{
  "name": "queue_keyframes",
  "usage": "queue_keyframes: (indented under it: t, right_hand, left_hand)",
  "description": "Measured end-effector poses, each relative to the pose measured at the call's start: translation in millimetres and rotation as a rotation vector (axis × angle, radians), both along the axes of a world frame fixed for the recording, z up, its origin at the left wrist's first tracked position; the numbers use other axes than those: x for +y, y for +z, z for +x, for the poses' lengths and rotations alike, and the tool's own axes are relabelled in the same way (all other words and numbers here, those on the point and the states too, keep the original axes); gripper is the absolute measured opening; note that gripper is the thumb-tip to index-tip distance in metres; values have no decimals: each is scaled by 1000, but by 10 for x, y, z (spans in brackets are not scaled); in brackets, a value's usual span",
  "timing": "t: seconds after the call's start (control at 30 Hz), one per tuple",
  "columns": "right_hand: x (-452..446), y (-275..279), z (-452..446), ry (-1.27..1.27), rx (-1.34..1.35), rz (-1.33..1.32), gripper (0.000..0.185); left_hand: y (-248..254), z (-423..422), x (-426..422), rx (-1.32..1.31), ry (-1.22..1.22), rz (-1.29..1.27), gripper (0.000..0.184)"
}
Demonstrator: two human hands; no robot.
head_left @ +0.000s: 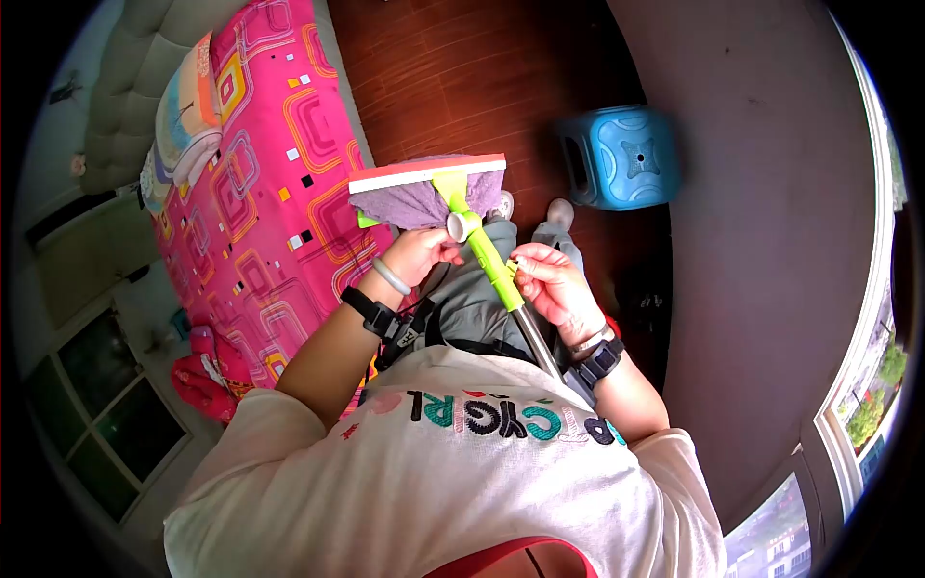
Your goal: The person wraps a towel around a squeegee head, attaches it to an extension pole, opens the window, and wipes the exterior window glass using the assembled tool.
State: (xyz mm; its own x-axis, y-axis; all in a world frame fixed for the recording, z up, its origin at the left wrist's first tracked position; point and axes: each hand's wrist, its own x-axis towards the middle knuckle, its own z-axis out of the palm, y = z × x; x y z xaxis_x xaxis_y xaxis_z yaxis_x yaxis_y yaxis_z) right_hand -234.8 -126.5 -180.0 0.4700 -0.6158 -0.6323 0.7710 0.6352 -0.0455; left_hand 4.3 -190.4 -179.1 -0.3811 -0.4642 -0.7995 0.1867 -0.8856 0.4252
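A window squeegee with a red and white blade edge, a purple-grey cloth pad and a lime-green handle stands tilted in front of my body. Its metal pole runs down toward my shirt. My left hand is just below the pad, beside the round grey joint, fingers curled together; what they grip, if anything, is hidden. With thumb and fingers closed, my right hand pinches a small yellow-green clip at the handle's right side.
On the left is a bed with a pink patterned cover and folded bedding. A blue plastic stool stands on the brown wood floor by the grey wall. Windows are at the right edge.
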Motion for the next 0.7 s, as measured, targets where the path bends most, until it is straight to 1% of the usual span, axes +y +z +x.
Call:
queue_keyframes:
  t: [0.03, 0.1, 0.13, 0.17, 0.23, 0.3, 0.37, 0.4, 0.43, 0.5, 0.53, 0.57, 0.63, 0.67, 0.7]
  right_hand:
    - [-25, -49, 6, 41, 6, -32, 10]
    - [-35, -122, 104, 112, 61, -4, 12]
    - [-33, -176, 130, 122, 4, -4, 13]
    - [-49, -223, 158, 136, -53, -4, 15]
    - [-142, -244, 234, 188, -135, -79, 17]
    - [-176, -401, 385, 152, -237, -111, 19]
    - [-224, -310, 512, 187, -182, -159, 20]
    - [-184, -327, 552, 177, -143, -113, 18]
    - [-176, -340, 593, 164, -104, -71, 16]
    - [-150, -320, 567, 156, -134, -59, 11]
    - [-135, -359, 584, 105, -211, -68, 9]
    - [-121, -349, 579, 112, -168, -49, 10]
    - [-105, -375, 587, 80, -205, -64, 13]
    - [-92, -366, 591, 57, -168, -37, 13]
    - [-78, -329, 601, 33, -131, -9, 13]
  left_hand:
    - [-12, 33, -14, -11, -32, -16, 17]
    - [11, 89, -16, -28, -97, -42, 16]
    - [20, 85, -39, -68, -146, -65, 18]
    - [-40, 160, -46, -29, -207, -99, 14]
    - [46, 145, -123, -54, -347, -142, 13]
    - [95, 44, -122, -161, -393, -183, 13]
    - [245, -2, -169, -210, -444, -231, 12]
    - [217, 33, -150, -189, -421, -252, 14]
    - [209, 56, -104, -239, -335, -287, 14]
    - [245, 53, 83, -334, -177, -342, 17]
    - [283, 80, 126, -345, -137, -303, 24]
    - [320, 55, 192, -383, -22, -298, 26]
    - [491, -112, 237, -448, 207, -288, 32]
    - [462, -54, 260, -412, 186, -254, 37]
    - [491, -67, 262, -379, 219, -184, 36]
